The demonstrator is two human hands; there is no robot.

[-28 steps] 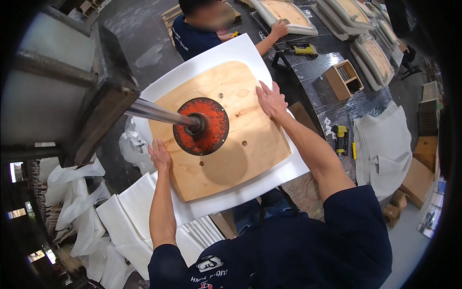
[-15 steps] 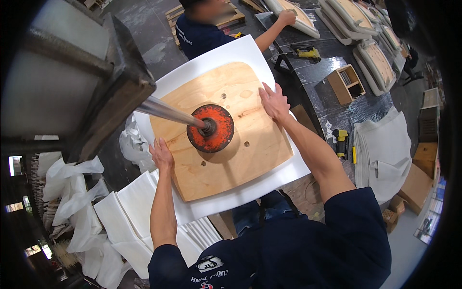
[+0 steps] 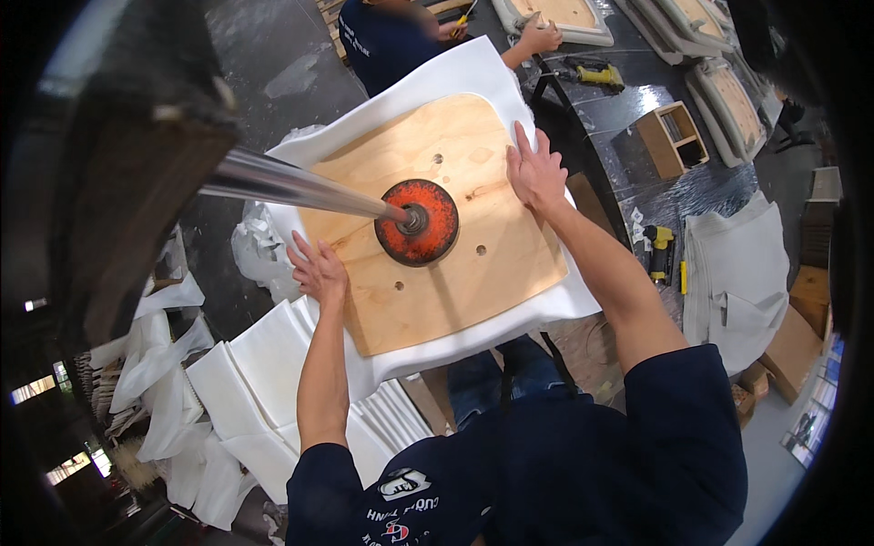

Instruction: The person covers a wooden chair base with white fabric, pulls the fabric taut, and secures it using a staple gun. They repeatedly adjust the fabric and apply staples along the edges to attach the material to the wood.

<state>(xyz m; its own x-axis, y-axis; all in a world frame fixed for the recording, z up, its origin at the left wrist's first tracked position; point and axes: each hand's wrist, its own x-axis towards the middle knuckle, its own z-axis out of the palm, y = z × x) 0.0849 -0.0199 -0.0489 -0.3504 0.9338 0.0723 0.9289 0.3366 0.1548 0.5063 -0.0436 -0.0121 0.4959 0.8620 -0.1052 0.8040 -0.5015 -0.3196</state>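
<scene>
A plywood panel (image 3: 373, 314) with rounded corners and several small holes lies on a white foam sheet (image 3: 455, 344). A round orange-red press disc (image 3: 437, 218), worn at its rim, bears on the panel's middle at the end of a shiny metal rod (image 3: 300, 182). On the panel's left edge my left hand (image 3: 320, 273) rests with its fingers spread. My right hand (image 3: 539, 175) lies along the right edge, fingers stretched out over wood and foam. Beyond the panel's edges the foam stands out and curls slightly upward. What supports it underneath is hidden.
Dark machine frame (image 3: 137, 173) looms at left. Stacked white foam sheets (image 3: 246, 382) lie lower left. A table (image 3: 628, 196) at right carries a wooden box (image 3: 669, 141), yellow staple guns (image 3: 660, 250) and padded panels (image 3: 728, 109). A co-worker (image 3: 387, 45) stands at the far side.
More of the rod shows, and the foam's edges curl up more around the panel. My hands stay on the panel's edges, fingers more spread. The whole view has shifted slightly.
</scene>
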